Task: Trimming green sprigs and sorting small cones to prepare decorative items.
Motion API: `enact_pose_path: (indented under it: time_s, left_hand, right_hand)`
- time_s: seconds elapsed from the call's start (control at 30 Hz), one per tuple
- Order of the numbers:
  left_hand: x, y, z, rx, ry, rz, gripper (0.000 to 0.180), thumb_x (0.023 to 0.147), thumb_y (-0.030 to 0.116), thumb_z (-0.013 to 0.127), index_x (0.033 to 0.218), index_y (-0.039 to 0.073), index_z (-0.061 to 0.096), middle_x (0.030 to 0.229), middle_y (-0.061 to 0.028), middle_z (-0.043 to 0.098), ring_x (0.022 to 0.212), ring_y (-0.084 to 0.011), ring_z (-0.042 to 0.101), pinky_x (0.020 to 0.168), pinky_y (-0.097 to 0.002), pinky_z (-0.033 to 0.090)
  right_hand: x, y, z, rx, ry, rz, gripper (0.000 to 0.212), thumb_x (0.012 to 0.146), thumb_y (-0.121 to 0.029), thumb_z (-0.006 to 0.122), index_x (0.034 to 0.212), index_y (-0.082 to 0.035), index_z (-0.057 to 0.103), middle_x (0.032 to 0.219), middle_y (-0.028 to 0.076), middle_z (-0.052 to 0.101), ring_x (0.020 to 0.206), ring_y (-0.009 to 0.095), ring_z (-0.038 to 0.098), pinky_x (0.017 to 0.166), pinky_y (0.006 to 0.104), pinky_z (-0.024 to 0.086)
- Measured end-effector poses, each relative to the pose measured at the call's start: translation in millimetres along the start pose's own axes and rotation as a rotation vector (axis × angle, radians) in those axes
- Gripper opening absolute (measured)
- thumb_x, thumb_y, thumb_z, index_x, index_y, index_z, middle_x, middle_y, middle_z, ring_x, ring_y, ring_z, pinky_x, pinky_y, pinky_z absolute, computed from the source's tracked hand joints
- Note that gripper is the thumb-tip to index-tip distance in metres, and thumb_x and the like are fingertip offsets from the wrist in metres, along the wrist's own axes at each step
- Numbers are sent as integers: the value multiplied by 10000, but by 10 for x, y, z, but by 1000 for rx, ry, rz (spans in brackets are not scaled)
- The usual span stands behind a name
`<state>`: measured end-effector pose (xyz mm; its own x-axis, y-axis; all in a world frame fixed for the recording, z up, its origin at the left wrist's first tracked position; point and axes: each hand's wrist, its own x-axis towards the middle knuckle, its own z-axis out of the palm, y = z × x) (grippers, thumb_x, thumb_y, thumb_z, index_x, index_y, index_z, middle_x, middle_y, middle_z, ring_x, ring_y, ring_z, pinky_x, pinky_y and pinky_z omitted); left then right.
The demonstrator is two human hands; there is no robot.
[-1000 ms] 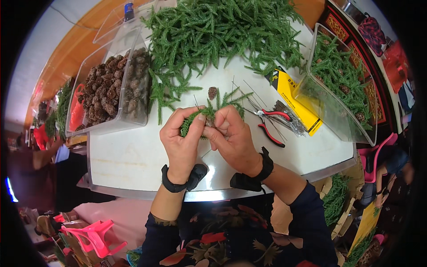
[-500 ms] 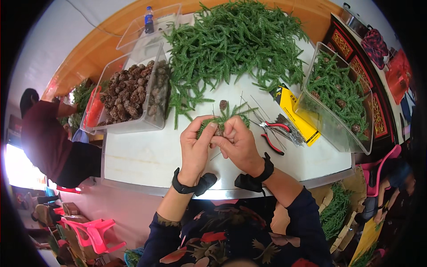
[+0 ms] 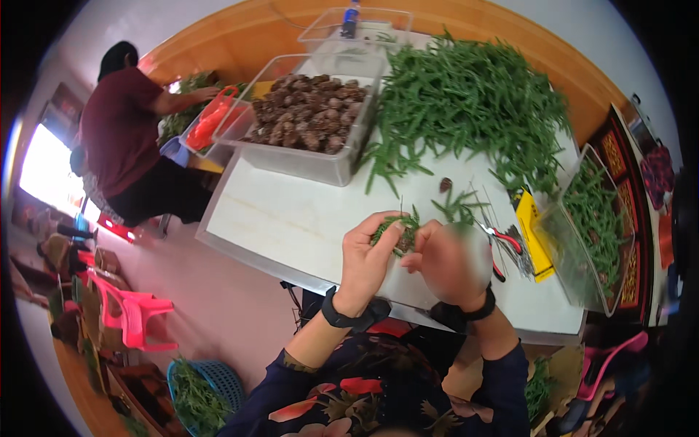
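Observation:
Over the white table, my left hand (image 3: 368, 255) pinches a small bundle of green artificial pine sprigs (image 3: 381, 231) with a brown pine cone (image 3: 406, 242) in it. Close against the bundle's right side is my right hand (image 3: 455, 262), its fingers curled in; part of it is blurred, and what its fingertips grip is hidden. Beyond the hands lie a loose pine cone (image 3: 445, 185) and a green sprig (image 3: 460, 209). To the right are red-handled pliers (image 3: 504, 239) among thin wires (image 3: 514, 256).
A clear bin of pine cones (image 3: 309, 164) stands left, before a big pile of green sprigs (image 3: 466, 109). Right are a yellow packet (image 3: 535, 240) and a clear bin of sprigs (image 3: 571, 251). A person (image 3: 124, 131) works at far left, beyond a pink stool (image 3: 135, 313) and blue basket (image 3: 229, 382).
The view has swung left, so the table things sit further right. My right hand has shifted a little away from the bundle and blurs; my left keeps hold.

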<state>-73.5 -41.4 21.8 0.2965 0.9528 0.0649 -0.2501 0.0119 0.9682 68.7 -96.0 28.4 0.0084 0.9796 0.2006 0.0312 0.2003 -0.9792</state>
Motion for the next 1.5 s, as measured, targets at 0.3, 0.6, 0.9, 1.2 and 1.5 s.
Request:
enact_pose_path:
  time_s: [0.3, 0.6, 0.9, 1.2, 1.5]
  left_hand:
    - [-97, 88, -150, -40, -199, -65, 170, 905, 24, 531, 1039, -24, 625, 864, -13, 639, 764, -57, 559, 697, -197, 453]
    - [-63, 36, -173, -52, -230, -40, 143, 924, 32, 527, 1043, -15, 590, 904, -9, 620, 795, -50, 541, 709, -188, 442]
    - [-131, 72, -131, 114, -258, -145, 147, 942, 74, 517, 1049, 6, 591, 838, 0, 627, 707, -27, 536, 569, -162, 403]
    - [-150, 57, -116, 68, -202, -197, 131, 936, 96, 529, 1025, 47, 611, 745, 24, 609, 592, -2, 484, 467, -157, 344]
    - [-176, 36, -99, 36, -267, -209, 130, 939, 97, 521, 1020, 38, 605, 751, 14, 612, 595, -7, 499, 462, -157, 335]
  right_hand:
    - [152, -328, 108, -434, 161, -140, 111, 856, -25, 616, 966, -28, 633, 788, -7, 604, 574, 25, 425, 502, 173, 335]
    - [64, -173, 124, -141, 334, 14, 96, 863, -34, 619, 945, 13, 633, 840, 4, 637, 584, -4, 445, 501, 158, 333]
    - [93, -221, -27, -155, 157, 145, 112, 871, -41, 620, 958, 29, 633, 768, -28, 593, 572, -11, 442, 503, 159, 339]
    - [74, -234, -1, -168, 122, 126, 79, 875, -41, 619, 938, 5, 628, 770, -40, 584, 571, -17, 433, 497, 159, 337]
    - [21, -307, -79, -437, 87, -13, 60, 832, 2, 639, 887, -23, 641, 759, 4, 589, 596, 41, 505, 519, 184, 388]
